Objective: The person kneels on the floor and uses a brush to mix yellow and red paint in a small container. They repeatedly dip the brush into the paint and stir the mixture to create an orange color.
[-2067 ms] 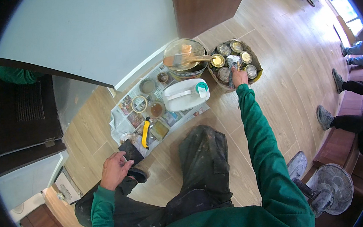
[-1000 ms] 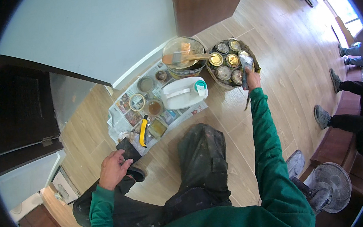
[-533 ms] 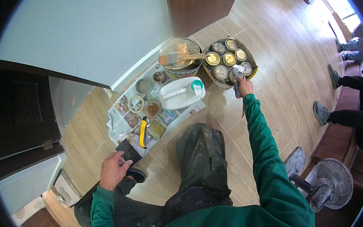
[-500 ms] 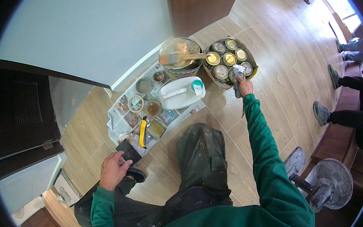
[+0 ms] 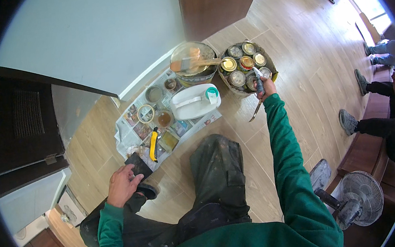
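My right hand (image 5: 266, 89) grips a grey, stained tool (image 5: 259, 80) with a thin, bent lower end, over a rough container (image 5: 272, 62) of several tins (image 5: 237, 77). My left hand (image 5: 125, 184) holds a black square sheet (image 5: 139, 164), fingers curled at its edge. Beside it on spread newspaper (image 5: 124, 131) lie a yellow knife (image 5: 153, 144), a white jug (image 5: 189, 105), a tape roll (image 5: 146, 114) and small pots (image 5: 163, 118). A broad brush (image 5: 190, 64) rests across a large bucket (image 5: 191, 80).
A fan (image 5: 361, 196) stands at lower right, near wooden steps (image 5: 375, 109). Two other people's legs (image 5: 374, 128) show along the right. A wall (image 5: 89, 39), brown panel (image 5: 211, 6) and dark opening (image 5: 26, 127) border the wooden floor (image 5: 294, 60).
My right hand and its tool shifted rightward, then back left a little, turning so the bent end shows below. The camera view drifted slightly. My left hand stayed on the sheet.
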`<action>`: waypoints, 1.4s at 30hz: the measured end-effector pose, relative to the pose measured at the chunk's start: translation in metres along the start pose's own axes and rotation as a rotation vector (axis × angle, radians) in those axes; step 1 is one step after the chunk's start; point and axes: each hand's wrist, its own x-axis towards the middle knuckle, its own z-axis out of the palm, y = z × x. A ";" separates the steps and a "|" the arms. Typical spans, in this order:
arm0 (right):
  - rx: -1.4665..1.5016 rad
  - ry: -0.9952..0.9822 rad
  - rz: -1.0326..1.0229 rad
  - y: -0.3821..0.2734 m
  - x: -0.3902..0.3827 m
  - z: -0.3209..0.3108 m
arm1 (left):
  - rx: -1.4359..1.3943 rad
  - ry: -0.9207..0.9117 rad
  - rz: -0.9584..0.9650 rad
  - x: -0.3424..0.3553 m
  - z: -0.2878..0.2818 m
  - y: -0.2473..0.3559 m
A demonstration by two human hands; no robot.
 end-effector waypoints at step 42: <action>-0.733 0.200 -0.271 0.079 -0.080 0.004 | 0.047 -0.047 -0.009 -0.003 -0.003 0.003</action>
